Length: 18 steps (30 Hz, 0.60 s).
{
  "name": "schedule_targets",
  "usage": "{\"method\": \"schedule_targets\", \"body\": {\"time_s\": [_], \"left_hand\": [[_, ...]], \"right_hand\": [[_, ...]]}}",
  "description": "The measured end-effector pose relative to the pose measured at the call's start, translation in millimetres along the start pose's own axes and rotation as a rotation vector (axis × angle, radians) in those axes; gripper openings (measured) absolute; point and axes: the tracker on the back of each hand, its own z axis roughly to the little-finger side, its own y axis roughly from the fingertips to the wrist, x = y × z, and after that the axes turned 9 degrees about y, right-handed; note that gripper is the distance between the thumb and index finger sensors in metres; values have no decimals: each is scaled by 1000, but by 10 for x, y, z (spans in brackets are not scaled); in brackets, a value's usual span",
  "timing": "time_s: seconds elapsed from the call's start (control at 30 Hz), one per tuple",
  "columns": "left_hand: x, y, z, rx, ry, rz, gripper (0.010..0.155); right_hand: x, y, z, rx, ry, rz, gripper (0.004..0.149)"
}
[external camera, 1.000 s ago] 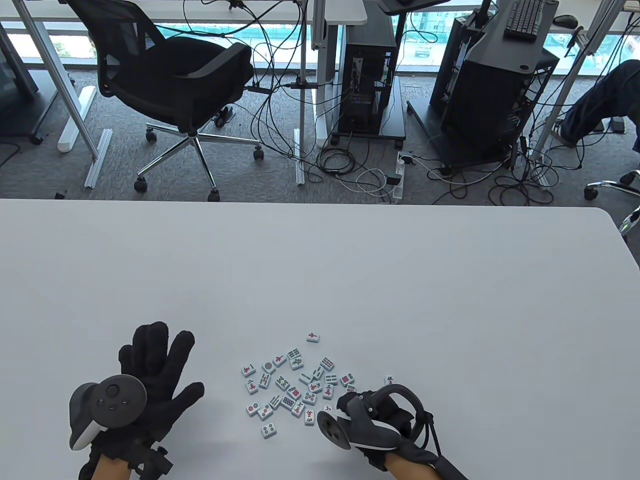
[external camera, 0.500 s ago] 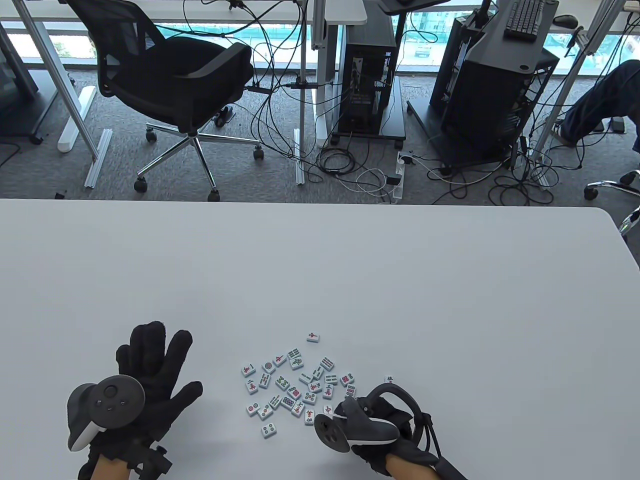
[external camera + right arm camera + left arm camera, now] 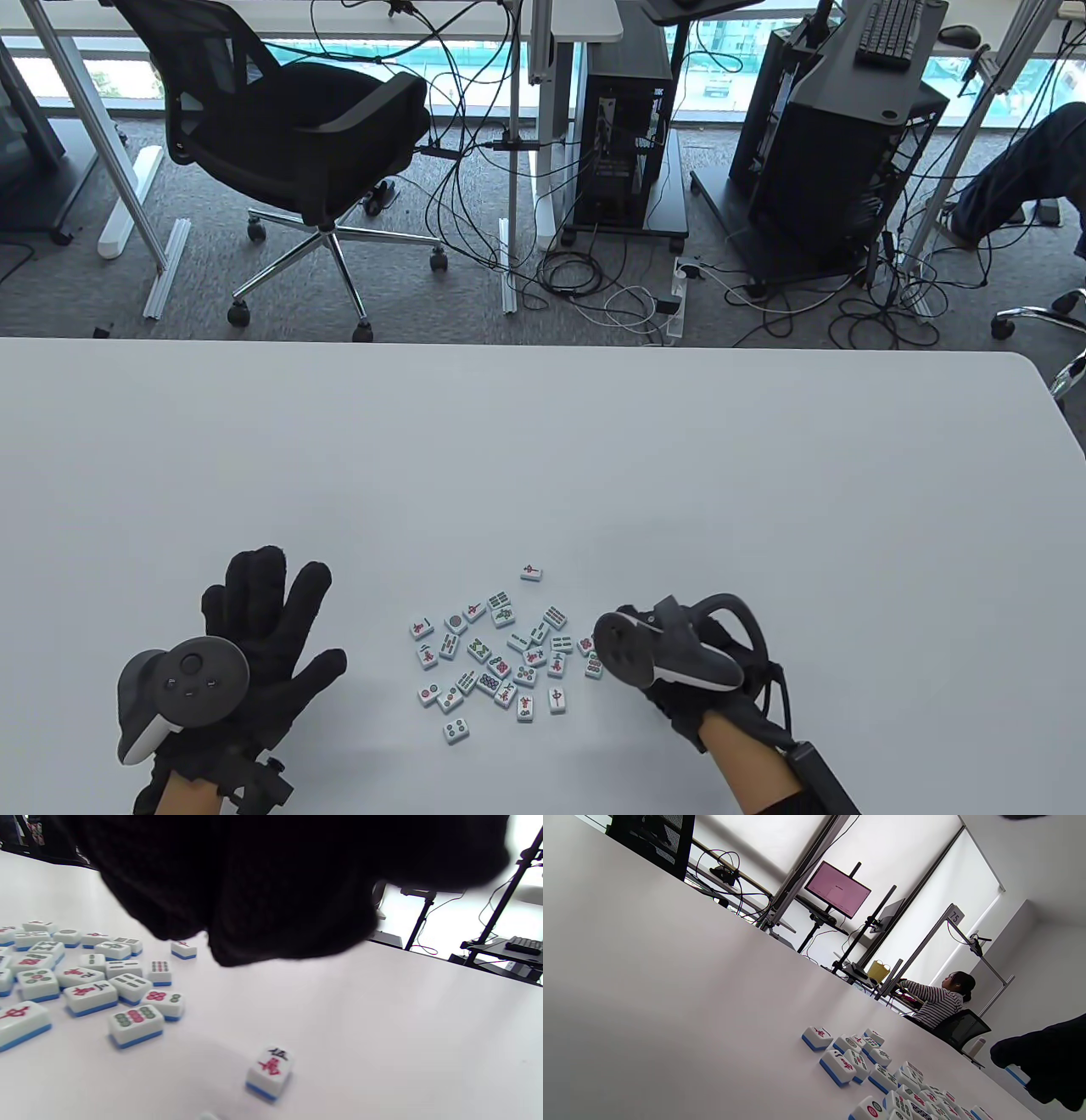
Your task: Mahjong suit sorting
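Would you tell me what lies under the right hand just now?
In the right wrist view, one mahjong tile with black and red characters lies alone on the white table below the right hand. From above the hand covers it, and its fingers are hidden.

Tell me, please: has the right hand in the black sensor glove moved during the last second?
Yes. The right hand has moved up the table view and slightly right, from the near right corner of the mahjong tile cluster to its right side.
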Motion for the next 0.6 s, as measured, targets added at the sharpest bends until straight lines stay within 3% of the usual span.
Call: {"method": "schedule_targets", "body": {"time_s": [0.17, 0.33, 0.6], "left_hand": [[-5, 3, 2, -4, 0, -7, 81], [-2, 1, 1, -2, -1, -5, 81], [0, 2, -1, -1, -3, -3, 81]], "right_hand": [[-275, -37, 280, -70, 21, -104, 58], [-572, -32, 243, -66, 61, -167, 58], [-741, -75, 143, -66, 59, -150, 58]]}}
